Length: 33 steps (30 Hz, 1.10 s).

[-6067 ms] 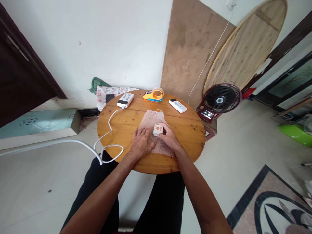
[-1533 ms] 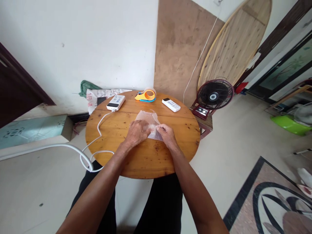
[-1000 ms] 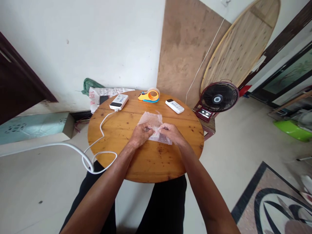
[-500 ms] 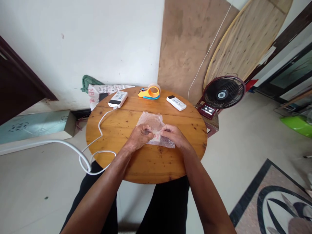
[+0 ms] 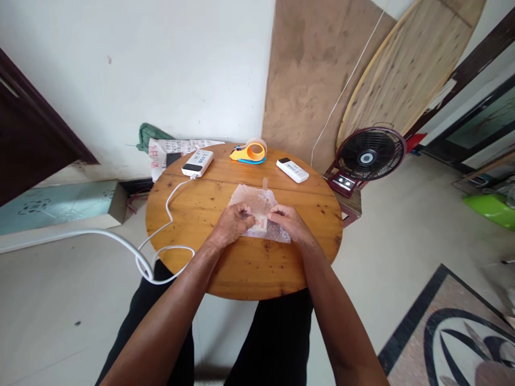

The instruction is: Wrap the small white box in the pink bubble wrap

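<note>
A clear bubble wrap bag [image 5: 277,230] lies on the round wooden table in front of me, and a small pale packet with red print [image 5: 260,223] shows at its middle. My left hand [image 5: 232,224] is closed in a pinch at the bag's left side. Opposite it, my right hand [image 5: 292,221] pinches the bag near its right side, thumb and fingers together. The fingertips of both hands are a short gap apart over the packet. A short clear strip, like tape [image 5: 265,184], sticks up from the bag's far edge.
A yellow and blue tape dispenser [image 5: 249,151] stands at the table's [image 5: 257,279] far side. Left of it is a white power bank [image 5: 197,163] with a white cable [image 5: 167,206] plugged in; another white power bank [image 5: 292,170] lies right. A fan [image 5: 366,157] stands beyond.
The clear strip at the bag's far edge now stands up in view. Both hands remain pinched at the bag, with the fingertips slightly shifted; the whole view has moved a little.
</note>
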Motion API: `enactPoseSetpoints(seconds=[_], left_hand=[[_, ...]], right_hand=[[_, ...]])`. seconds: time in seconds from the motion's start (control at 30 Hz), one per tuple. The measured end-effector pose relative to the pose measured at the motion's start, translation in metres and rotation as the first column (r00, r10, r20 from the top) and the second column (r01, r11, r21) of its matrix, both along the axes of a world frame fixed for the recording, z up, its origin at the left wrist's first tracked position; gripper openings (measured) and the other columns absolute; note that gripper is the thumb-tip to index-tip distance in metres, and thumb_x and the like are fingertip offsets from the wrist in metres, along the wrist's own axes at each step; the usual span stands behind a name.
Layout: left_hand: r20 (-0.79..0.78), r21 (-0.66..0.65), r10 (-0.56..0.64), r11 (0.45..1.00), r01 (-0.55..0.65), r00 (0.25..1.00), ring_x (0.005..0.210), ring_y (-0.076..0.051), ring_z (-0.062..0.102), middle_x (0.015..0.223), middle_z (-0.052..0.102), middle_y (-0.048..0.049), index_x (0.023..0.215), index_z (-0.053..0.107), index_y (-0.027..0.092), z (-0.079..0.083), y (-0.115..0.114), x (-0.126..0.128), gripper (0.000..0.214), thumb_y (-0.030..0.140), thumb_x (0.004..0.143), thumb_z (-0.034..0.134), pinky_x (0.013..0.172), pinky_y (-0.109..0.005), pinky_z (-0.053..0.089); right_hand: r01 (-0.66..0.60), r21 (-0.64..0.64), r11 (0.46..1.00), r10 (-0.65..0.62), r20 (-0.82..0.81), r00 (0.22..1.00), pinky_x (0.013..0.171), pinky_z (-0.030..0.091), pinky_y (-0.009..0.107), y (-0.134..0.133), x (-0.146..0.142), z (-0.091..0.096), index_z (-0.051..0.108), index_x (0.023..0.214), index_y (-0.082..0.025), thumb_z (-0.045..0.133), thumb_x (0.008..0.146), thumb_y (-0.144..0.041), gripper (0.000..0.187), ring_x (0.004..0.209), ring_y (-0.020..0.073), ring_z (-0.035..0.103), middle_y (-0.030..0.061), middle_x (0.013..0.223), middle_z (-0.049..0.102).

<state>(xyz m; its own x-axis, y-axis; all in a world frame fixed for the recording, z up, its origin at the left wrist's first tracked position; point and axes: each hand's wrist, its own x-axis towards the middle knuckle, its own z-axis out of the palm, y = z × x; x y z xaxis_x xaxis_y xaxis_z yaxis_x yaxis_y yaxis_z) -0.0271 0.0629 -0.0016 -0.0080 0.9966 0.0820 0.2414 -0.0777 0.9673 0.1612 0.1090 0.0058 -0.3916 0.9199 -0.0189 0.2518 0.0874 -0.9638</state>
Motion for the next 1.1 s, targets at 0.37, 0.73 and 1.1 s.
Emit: enactPoseSetpoints(seconds=[0.37,0.73,1.1], left_hand=[[-0.007,-0.003,-0.004,1.0,0.004,1.0,0.053,-0.007,0.041,0.059,0.052,0.0047,0.066,0.055,0.016,0.0,0.001,0.0,0.017,0.031,0.064,0.061,0.05,-0.02,0.031],[-0.007,0.011,-0.025,1.0,0.025,1.0,0.054,-0.008,0.04,0.059,0.05,0.0043,0.065,0.052,0.017,0.0,0.002,-0.001,0.021,0.036,0.064,0.061,0.051,-0.02,0.031],[0.055,-0.044,-0.034,0.998,0.037,0.998,0.051,-0.006,0.035,0.057,0.046,0.0056,0.064,0.049,0.017,0.006,0.0,0.001,0.032,0.044,0.063,0.066,0.048,-0.02,0.027]], right_hand=[[-0.059,0.103,0.993,0.064,-0.043,0.997,0.064,0.04,0.023,0.0,0.0,-0.004,0.062,0.082,-0.019,0.062,0.073,-0.033,0.017,0.068,0.0119,0.053,-0.0018,0.076,0.062],[-0.193,0.272,0.943,0.196,0.017,0.981,0.084,0.045,0.031,0.0,-0.003,-0.005,0.074,0.086,-0.021,0.069,0.076,-0.034,0.017,0.108,0.0211,0.058,0.0068,0.114,0.063],[-0.241,0.292,0.926,0.236,0.054,0.97,0.089,0.045,0.032,-0.001,-0.003,-0.007,0.074,0.095,-0.022,0.068,0.077,-0.036,0.023,0.113,0.0209,0.057,0.0076,0.119,0.061]])
